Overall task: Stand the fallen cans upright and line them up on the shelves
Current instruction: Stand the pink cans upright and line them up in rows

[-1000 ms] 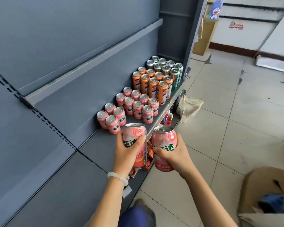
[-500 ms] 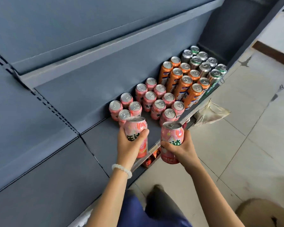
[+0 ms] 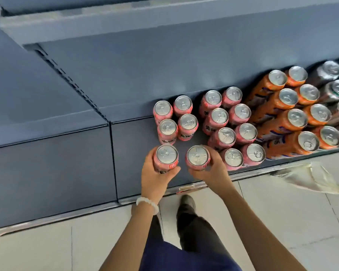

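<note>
Left hand [image 3: 156, 178]: fingers and thumb wrapped round an upright pink can [image 3: 166, 159], lower centre of the frame, over the grey shelf [image 3: 67, 161]. White bead bracelet [image 3: 147, 204] on the wrist.

Right hand [image 3: 213, 173]: fingers curled round a second upright pink can [image 3: 198, 158], just right of the first, the two cans apart. Whether either can's base touches the shelf cannot be told from above.

Pink cans, block of four [image 3: 175, 120]: upright, two by two, directly above the held cans in the frame.

Pink cans, block of eight [image 3: 231, 126]: upright, two columns of four, right of the block of four with a narrow gap between; its nearest can sits just beside the right hand.

Orange cans [image 3: 297, 108]: taller, upright, two columns, right of centre.

Silver and green cans [image 3: 337, 85]: far right edge, blurred.

Upper shelf [image 3: 164, 22]: top of the frame.

Tiled floor [image 3: 282, 212]: bottom of the frame, with a crumpled pale bag [image 3: 311, 178] at lower right.
</note>
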